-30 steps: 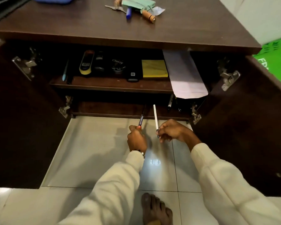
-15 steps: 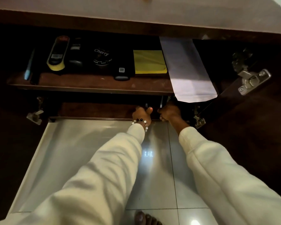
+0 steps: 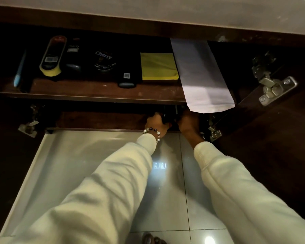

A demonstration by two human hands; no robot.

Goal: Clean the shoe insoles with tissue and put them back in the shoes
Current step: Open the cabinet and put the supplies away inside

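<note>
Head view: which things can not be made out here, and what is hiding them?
- Lower compartment, head view: dark, shaded by the shelf; no shoes or insoles can be told.
- Left hand and right hand: fingers reach into that shadow; what they grip is unclear.
- White paper: its top is cut off by the cabinet top.
- Polish tin: small print too dim.

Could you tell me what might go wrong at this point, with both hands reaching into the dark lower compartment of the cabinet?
1. The left hand and right hand work in deep shadow under the shelf, so whatever they grasp is hard to see and could be fumbled.
2. The white paper overhangs the shelf edge just above the right hand; lifting that hand may knock it down.
3. The door hinge sits close beside the right wrist and could snag the sleeve.
</note>
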